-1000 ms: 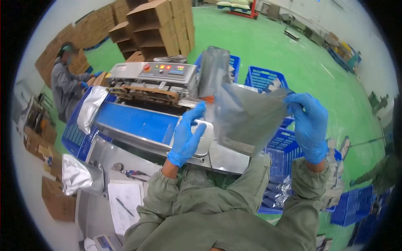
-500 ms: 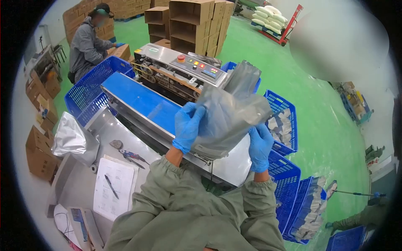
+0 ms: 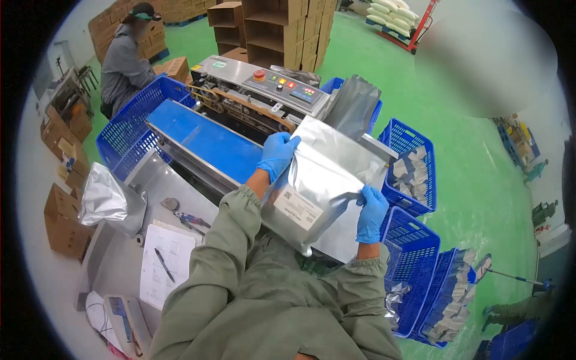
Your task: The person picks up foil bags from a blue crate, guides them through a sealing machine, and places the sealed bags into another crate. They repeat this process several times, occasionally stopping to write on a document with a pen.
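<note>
A silver foil bag (image 3: 327,165) with a white printed label (image 3: 297,207) is held tilted in front of my body. My left hand (image 3: 278,156), in a blue glove, is closed on the bag's upper left edge. At the bag's right edge my right hand (image 3: 372,215), gloved too, pinches the foil. Just beyond the bag stands a band sealing machine (image 3: 264,90) with a red knob and lit displays. Its blue conveyor belt (image 3: 204,144) runs to the left of my left hand. Beneath the bag is a metal surface (image 3: 339,240), partly hidden.
Blue crates (image 3: 411,135) holding packets stand on the right. On the left metal table lie papers (image 3: 165,261), a pen, a pair of pliers and another foil bag (image 3: 111,198). Dark grey bags (image 3: 354,105) stand behind the machine. A person (image 3: 126,63) works beside cartons.
The foil bag has turned in my hands, so its bright face and label now show. My left hand has risen slightly relative to the belt.
</note>
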### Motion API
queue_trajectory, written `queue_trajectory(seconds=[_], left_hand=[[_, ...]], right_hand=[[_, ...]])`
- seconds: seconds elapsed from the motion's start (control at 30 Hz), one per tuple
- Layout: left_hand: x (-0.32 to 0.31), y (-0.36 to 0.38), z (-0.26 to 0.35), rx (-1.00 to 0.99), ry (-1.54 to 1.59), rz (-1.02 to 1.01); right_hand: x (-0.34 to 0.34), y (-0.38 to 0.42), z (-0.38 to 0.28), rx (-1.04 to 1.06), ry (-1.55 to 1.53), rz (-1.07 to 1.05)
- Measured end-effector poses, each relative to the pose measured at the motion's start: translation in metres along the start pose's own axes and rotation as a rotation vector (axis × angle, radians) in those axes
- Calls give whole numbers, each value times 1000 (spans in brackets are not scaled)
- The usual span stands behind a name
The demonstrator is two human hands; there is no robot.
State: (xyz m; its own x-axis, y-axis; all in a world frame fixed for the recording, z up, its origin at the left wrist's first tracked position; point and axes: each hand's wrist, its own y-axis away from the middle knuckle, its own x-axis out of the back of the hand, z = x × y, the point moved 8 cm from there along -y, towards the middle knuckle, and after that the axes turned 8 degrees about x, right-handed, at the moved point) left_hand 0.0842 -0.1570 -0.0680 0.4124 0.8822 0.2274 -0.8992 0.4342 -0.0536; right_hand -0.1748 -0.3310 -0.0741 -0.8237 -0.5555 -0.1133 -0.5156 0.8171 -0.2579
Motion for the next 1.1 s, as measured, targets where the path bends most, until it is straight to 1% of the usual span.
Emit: queue_trajectory(seconds=[0.03,0.1,0.17,0.23,0.27,0.3,0.37,0.4,0.43,0.5,0.53,0.57,0.63,0.67,0.7,0.73,0.77,0.8,0.83,0.87,0.9,0.97,1.03,1.1], left_hand=[[-4,-3,-11,33,-98,-31],[-6,-3,-32,51,-124,-34],[-4,-9,-48,66,-161,-41],[1,-19,-61,92,-311,-57],[7,-23,-64,84,-271,-21],[9,-28,-68,81,-292,-30],[19,-41,-73,85,-317,-32],[25,-47,-72,76,-351,-36],[30,-53,-73,69,-370,-42],[43,-63,-71,70,-416,-34],[51,-68,-73,99,-441,-43],[59,-74,-78,91,-459,-45],[80,-90,-93,53,-445,-12],[91,-85,-86,182,-618,-38],[94,-76,-76,174,-640,-41],[105,-61,-52,12,-560,121],[116,-44,-30,-151,-475,277],[117,-37,-23,-160,-498,266],[116,-29,-15,-187,-471,245],[114,-18,-7,-211,-443,224],[106,-3,2,-213,-460,211],[77,37,32,-304,-420,143],[46,71,51,-282,-381,25],[23,89,39,-170,-375,-124]], right_hand=[[2,3,10,-5,-3,7],[2,11,34,-113,36,23],[-3,12,44,-124,2,44],[-13,8,56,-142,58,-10],[-19,4,60,-131,73,-33],[-23,2,65,-141,58,-20],[-40,-3,69,-146,96,-95],[-48,-4,67,-142,69,-121],[-55,-6,66,-146,51,-109],[-78,-8,68,-214,61,-240],[-86,-10,80,-256,80,-278],[-93,-13,79,-258,63,-270],[-119,-11,78,-310,-34,-326],[-129,-11,79,-312,-55,-316],[-140,-11,84,-313,-42,-337],[-150,-12,92,-315,-28,-356],[-161,-15,116,-320,-50,-344],[-179,-25,131,-2,78,-386],[-194,-25,129,315,211,-417],[-200,-24,132,38,248,-420],[-205,-19,121,26,234,-407],[-211,-12,88,247,298,-445],[-193,-3,77,128,95,-479],[-129,6,50,126,74,-402]])
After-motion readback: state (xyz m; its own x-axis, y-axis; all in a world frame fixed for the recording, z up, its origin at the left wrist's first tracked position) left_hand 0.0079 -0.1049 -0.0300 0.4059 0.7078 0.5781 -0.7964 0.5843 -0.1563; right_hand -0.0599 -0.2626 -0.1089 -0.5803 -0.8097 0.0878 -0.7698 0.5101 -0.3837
